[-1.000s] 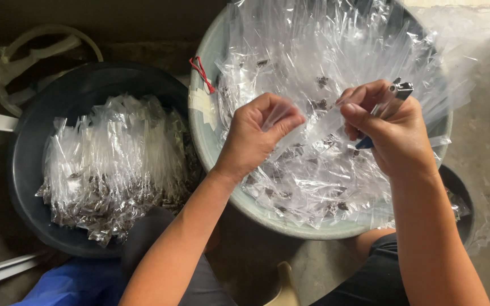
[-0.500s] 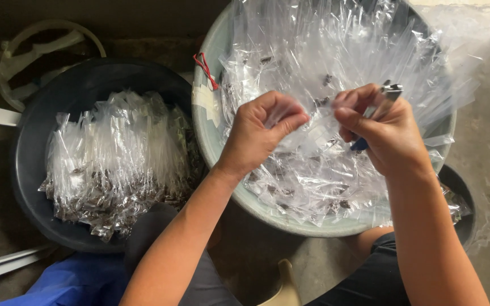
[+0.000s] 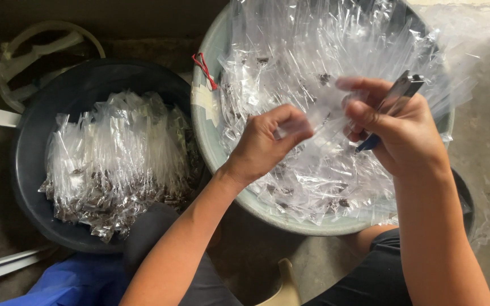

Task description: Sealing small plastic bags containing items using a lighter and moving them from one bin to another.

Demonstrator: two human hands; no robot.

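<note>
left hand [image 3: 267, 144] curled, perhaps pinching clear bag [image 3: 319, 122]

Your left hand [image 3: 267, 141] sits curled in a loose fist, knuckles up, thumb and forefinger pinched together at the tips. Its bare forearm runs down and left toward the bottom edge. Your right hand [image 3: 395, 127] is raised a little higher, just beside the left, fingers [image 3: 358, 85] bent inward and slightly blurred, the palm closed. Its forearm drops straight down on the right side.
</note>
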